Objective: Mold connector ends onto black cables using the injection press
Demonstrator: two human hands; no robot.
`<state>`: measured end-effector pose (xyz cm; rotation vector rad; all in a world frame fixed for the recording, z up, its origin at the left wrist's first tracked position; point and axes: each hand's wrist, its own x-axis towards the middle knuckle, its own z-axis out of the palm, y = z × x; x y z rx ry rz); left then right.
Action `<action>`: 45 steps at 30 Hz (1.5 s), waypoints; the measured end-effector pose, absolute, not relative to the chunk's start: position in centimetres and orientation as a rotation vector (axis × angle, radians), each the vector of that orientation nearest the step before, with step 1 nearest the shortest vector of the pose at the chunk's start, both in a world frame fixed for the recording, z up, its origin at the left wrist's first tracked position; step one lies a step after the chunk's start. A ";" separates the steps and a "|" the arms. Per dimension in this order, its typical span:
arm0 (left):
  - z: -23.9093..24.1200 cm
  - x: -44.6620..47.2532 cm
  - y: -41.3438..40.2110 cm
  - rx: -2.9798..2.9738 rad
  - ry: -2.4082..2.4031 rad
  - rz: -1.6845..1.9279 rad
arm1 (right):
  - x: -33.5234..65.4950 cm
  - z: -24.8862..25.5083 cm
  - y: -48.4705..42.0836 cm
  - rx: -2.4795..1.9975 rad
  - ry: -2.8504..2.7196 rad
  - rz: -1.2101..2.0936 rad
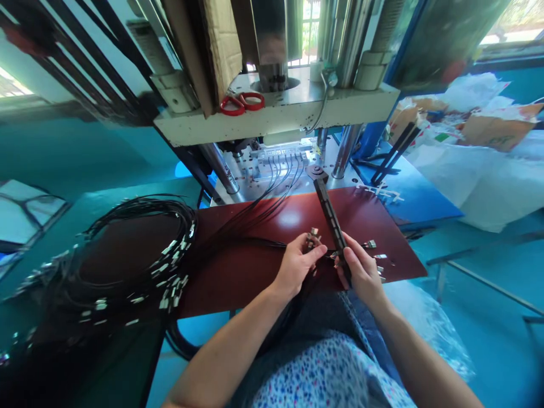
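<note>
My left hand (297, 259) is closed in a pinch on small metal-ended cable connectors (313, 235), with black cables (259, 242) trailing leftward from it. My right hand (360, 267) grips the near end of a long dark slotted bar (330, 215), which slants away toward the machine. Several pale connector ends (370, 245) stick out to the right of that hand. Both hands are over the reddish-brown board (238, 283). Farther back, thin cables run into a metal mould (283, 154) on the press bed.
A press with a pale crossbeam (280, 122) stands ahead, red-handled scissors (242, 103) on it. Coiled black cables (140, 204) with pale tips lie at left. Blue table (433, 198) at right holds white plastic sprues (385, 192). Cardboard boxes (493, 127) and plastic bags are beyond.
</note>
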<state>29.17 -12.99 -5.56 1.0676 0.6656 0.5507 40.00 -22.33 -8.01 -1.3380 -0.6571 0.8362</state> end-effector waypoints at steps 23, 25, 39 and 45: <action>-5.4 29.7 -12.7 1.226 0.681 0.455 | 40.4 -7.9 -22.6 -1.394 -0.793 0.962; -5.7 29.8 -12.8 1.266 0.680 0.481 | 40.3 -7.9 -22.5 -1.434 -0.838 0.953; -5.9 26.3 -11.1 0.730 0.549 0.362 | 40.4 -8.0 -22.7 -1.405 -0.758 0.896; -4.4 26.3 -11.1 0.852 0.594 0.557 | 40.3 -7.9 -22.8 -1.431 -0.813 0.972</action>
